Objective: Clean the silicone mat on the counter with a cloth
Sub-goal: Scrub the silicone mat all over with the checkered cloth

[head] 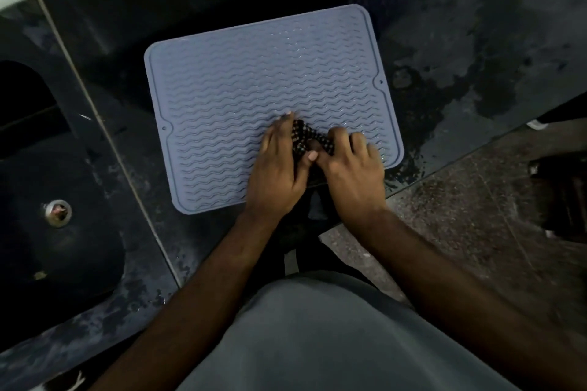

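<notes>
1. Left hand (276, 174): on the mat, fingers reaching forward over the left side of the cloth (305, 136), thumb curled in against it; it holds the cloth.
2. Right hand (352, 168): just beside the left, fingers curled over the right side of the cloth, gripping it. Thumbs of both hands touch or nearly touch.
3. Cloth: dark, checked, bunched between the two hands, pressed to the mat.
4. Mat (254, 79): grey-blue, wavy ridges, flat on the counter (460, 41), hands on its near right part. Droplets glint on the ridges.
5. Counter: dark stone, wet patches right of the mat.
6. Sink (57, 251): left of the counter, drain (57, 212) visible.
</notes>
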A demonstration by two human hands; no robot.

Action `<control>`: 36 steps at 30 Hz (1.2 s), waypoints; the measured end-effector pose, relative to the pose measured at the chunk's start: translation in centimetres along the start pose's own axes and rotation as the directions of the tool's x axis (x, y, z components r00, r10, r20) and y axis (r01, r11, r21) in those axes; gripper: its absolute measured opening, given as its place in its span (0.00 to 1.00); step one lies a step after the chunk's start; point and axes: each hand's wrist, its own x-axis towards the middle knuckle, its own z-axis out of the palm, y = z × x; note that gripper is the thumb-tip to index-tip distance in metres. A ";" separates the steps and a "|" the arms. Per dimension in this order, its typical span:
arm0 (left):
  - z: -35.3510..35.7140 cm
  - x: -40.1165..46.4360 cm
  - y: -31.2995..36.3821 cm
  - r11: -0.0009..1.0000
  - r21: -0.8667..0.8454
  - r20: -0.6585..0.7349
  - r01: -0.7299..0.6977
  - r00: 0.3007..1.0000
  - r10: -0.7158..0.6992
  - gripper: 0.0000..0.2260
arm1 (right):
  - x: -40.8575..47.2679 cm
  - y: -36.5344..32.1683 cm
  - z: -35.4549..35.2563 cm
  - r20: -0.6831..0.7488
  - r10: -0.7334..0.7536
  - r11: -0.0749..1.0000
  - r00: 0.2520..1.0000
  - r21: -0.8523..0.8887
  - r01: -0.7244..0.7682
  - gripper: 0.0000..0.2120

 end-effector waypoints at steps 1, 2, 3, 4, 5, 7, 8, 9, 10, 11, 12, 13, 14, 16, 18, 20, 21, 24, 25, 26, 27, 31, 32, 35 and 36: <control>0.1 0.0 -0.1 0.999 0.039 0.010 -0.021 1.000 0.021 0.29 | 0.0 0.6 0.1 0.000 -0.014 1.000 1.000 -0.013 0.014 0.19; 0.1 0.0 -0.2 0.997 0.066 0.015 -0.035 0.999 0.034 0.31 | 0.0 1.3 0.2 0.004 -0.025 0.999 1.000 -0.025 0.025 0.20; 0.2 0.0 -0.2 0.995 0.084 0.018 -0.045 0.999 0.044 0.33 | 0.0 2.0 0.3 0.007 -0.031 0.999 0.999 -0.033 0.032 0.21; 0.3 0.1 -0.3 0.994 0.096 0.019 -0.059 0.998 0.057 0.35 | -0.1 2.9 0.3 0.011 -0.031 0.999 0.999 -0.040 0.032 0.21; 0.3 0.1 -0.3 0.991 0.110 0.019 -0.076 0.997 0.075 0.38 | 0.0 3.7 0.4 0.015 -0.029 0.999 0.999 -0.046 0.029 0.21; 0.4 0.1 -0.4 0.984 0.145 0.017 -0.106 0.994 0.105 0.41 | 0.0 5.0 0.3 0.023 -0.022 0.998 0.999 -0.065 0.024 0.21; 0.5 0.1 -0.3 0.980 0.165 0.018 -0.110 0.994 0.108 0.42 | 0.0 5.6 0.3 0.030 -0.019 0.997 0.999 -0.075 0.021 0.21; 0.6 0.1 -0.3 0.977 0.187 0.024 -0.106 0.994 0.103 0.42 | 0.1 6.1 0.2 0.043 -0.016 0.996 0.999 -0.083 0.019 0.21; 0.6 0.0 -0.2 0.973 0.211 0.031 -0.099 0.995 0.094 0.42 | 0.0 6.5 0.2 0.060 -0.008 0.996 0.998 -0.090 0.013 0.21; 0.6 0.0 -0.2 0.969 0.231 0.039 -0.089 0.996 0.083 0.42 | 0.0 6.9 0.1 0.076 0.006 0.996 0.997 -0.093 0.001 0.21; 0.6 0.0 -0.1 0.966 0.248 0.045 -0.080 0.996 0.071 0.41 | -0.1 7.3 0.1 0.088 0.027 0.996 0.996 -0.093 -0.019 0.21; 0.5 0.0 0.0 0.963 0.260 0.052 -0.070 0.997 0.058 0.41 | -0.2 7.6 0.0 0.096 0.050 0.995 0.994 -0.089 -0.041 0.21; 0.4 0.0 0.1 0.961 0.269 0.058 -0.059 0.997 0.045 0.40 | -0.3 7.8 -0.2 0.106 0.071 0.995 0.992 -0.083 -0.062 0.21; 0.2 0.1 0.6 0.958 0.285 0.073 -0.032 0.997 0.011 0.40 | -0.5 8.1 -0.4 0.130 0.110 0.992 0.985 -0.075 -0.101 0.21; 0.0 0.3 1.3 0.956 0.295 0.095 -0.008 0.995 -0.021 0.40 | -0.8 8.3 -0.7 0.147 0.171 0.984 0.974 -0.065 -0.163 0.22; -0.4 0.7 1.8 0.952 0.307 0.119 0.010 0.992 -0.048 0.41 | -1.1 8.1 -1.0 0.169 0.240 0.971 0.956 -0.043 -0.236 0.23; -0.5 0.8 2.0 0.947 0.320 0.133 0.017 0.989 -0.063 0.41 | -1.2 7.9 -1.1 0.190 0.275 0.961 0.942 -0.030 -0.275 0.23; -0.8 1.1 2.5 0.935 0.354 0.163 0.023 0.983 -0.086 0.42 | -1.8 7.5 -1.2 0.276 0.373 0.915 0.886 0.049 -0.401 0.25; -0.9 1.2 2.6 0.932 0.361 0.170 0.023 0.981 -0.090 0.42 | -1.8 7.5 -1.2 0.299 0.380 0.902 0.875 0.087 -0.422 0.25; -0.9 1.2 2.7 0.928 0.371 0.175 0.026 0.980 -0.097 0.42 | -1.8 7.5 -1.4 0.314 0.380 0.893 0.870 0.120 -0.434 0.24; -1.0 1.2 2.8 0.924 0.382 0.179 0.027 0.978 -0.102 0.43 | -1.8 7.5 -1.6 0.322 0.385 0.884 0.865 0.143 -0.446 0.24; -1.2 1.3 2.9 0.914 0.404 0.202 0.037 0.971 -0.128 0.44 | -1.9 6.1 -2.7 0.352 0.439 0.832 0.826 0.188 -0.522 0.16; -1.2 1.4 3.0 0.913 0.406 0.216 0.032 0.968 -0.130 0.44 | -1.9 5.8 -2.9 0.382 0.437 0.819 0.814 0.206 -0.536 0.14; -1.7 1.9 3.0 0.912 0.409 0.270 0.002 0.955 -0.124 0.45 | -1.4 5.5 -3.6 0.471 0.403 0.762 0.785 0.302 -0.573 0.13; -1.9 2.1 3.1 0.910 0.414 0.295 -0.009 0.947 -0.124 0.44 | -1.2 5.4 -3.8 0.498 0.379 0.729 0.780 0.358 -0.583 0.14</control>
